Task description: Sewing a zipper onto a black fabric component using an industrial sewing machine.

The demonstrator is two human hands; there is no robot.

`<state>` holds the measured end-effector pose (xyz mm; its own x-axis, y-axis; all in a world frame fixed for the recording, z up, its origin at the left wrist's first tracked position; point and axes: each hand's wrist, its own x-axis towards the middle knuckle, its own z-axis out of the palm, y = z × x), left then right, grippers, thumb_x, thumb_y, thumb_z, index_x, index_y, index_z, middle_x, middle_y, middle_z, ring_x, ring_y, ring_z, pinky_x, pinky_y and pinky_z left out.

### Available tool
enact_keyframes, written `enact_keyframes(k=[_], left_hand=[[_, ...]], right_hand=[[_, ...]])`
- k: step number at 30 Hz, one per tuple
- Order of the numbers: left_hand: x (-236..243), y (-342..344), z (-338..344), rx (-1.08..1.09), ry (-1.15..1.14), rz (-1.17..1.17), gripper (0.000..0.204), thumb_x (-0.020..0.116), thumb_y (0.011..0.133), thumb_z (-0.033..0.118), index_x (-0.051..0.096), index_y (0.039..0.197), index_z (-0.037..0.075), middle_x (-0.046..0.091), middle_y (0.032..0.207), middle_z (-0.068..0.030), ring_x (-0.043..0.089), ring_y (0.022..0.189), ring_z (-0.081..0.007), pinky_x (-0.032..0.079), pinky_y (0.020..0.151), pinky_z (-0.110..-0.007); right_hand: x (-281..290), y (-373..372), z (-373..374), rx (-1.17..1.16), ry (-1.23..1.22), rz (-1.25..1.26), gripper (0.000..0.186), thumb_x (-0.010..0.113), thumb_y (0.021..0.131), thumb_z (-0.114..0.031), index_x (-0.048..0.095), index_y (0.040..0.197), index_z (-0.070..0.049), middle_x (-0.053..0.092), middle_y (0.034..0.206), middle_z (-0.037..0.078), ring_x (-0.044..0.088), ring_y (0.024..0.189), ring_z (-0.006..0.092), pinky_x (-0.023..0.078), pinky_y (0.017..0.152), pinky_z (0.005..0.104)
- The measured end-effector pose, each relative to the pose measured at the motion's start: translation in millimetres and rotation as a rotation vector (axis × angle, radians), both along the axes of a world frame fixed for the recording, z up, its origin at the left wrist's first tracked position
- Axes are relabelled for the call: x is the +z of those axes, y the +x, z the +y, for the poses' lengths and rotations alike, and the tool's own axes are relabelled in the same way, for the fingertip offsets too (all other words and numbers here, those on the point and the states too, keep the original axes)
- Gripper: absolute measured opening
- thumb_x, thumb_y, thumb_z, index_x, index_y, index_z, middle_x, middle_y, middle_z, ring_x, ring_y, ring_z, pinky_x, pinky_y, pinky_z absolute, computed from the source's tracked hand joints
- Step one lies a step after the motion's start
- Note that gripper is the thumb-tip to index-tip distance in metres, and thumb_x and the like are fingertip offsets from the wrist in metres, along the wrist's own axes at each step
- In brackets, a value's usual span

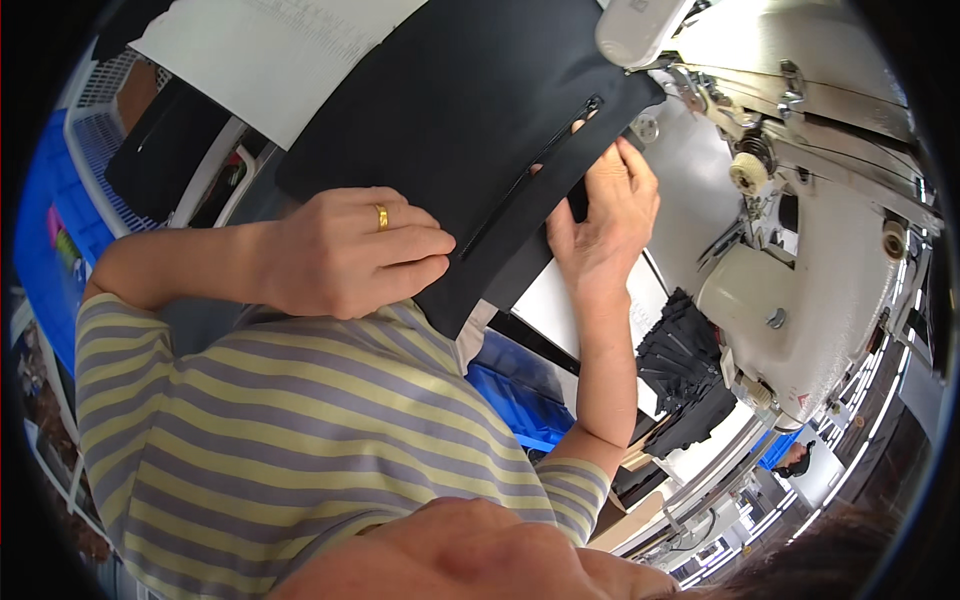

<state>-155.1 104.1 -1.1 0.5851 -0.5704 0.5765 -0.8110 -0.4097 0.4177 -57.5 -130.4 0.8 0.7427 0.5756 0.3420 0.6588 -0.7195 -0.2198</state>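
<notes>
A black fabric piece [470,110] with a black zipper [530,170] sewn along it lies on the sewing machine table. My left hand [350,250], wearing a gold ring, pinches the fabric's near edge at the zipper's lower end. Flat on the fabric beside the zipper lies my right hand [605,220], its fingertips pointing toward the needle area of the cream sewing machine [800,270].
A white sheet [270,50] lies at the upper left, overlapping the fabric. A stack of black fabric pieces [685,370] sits by the machine's base. A blue crate [520,390] stands below the table, and a blue basket [60,220] is at the far left.
</notes>
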Motion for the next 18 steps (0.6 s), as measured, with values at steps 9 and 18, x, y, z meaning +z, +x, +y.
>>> enact_keyframes(k=[9, 18], left_hand=[[-5.4, -2.1, 0.4, 0.016, 0.000, -0.011, 0.019, 0.071, 0.069, 0.003, 0.069, 0.087, -0.002, 0.065, 0.095, -0.0134, 0.065, 0.084, -0.0238, 0.055, 0.063, -0.031], [-4.1, -3.5, 1.5, 0.011, 0.003, -0.010, 0.021, 0.071, 0.068, 0.003, 0.069, 0.088, -0.002, 0.065, 0.096, -0.0132, 0.065, 0.084, -0.0235, 0.055, 0.063, -0.031]], right_hand=[[-4.9, 0.7, 1.0, -0.010, 0.011, -0.009, 0.046, 0.077, 0.069, -0.019, 0.066, 0.112, -0.010, 0.063, 0.122, 0.006, 0.052, 0.116, 0.0318, 0.038, 0.096, 0.0422], [-4.9, 2.0, 0.2, -0.027, -0.003, -0.013, 0.046, 0.076, 0.066, -0.014, 0.066, 0.111, -0.008, 0.063, 0.122, 0.006, 0.051, 0.117, 0.0320, 0.038, 0.097, 0.0425]])
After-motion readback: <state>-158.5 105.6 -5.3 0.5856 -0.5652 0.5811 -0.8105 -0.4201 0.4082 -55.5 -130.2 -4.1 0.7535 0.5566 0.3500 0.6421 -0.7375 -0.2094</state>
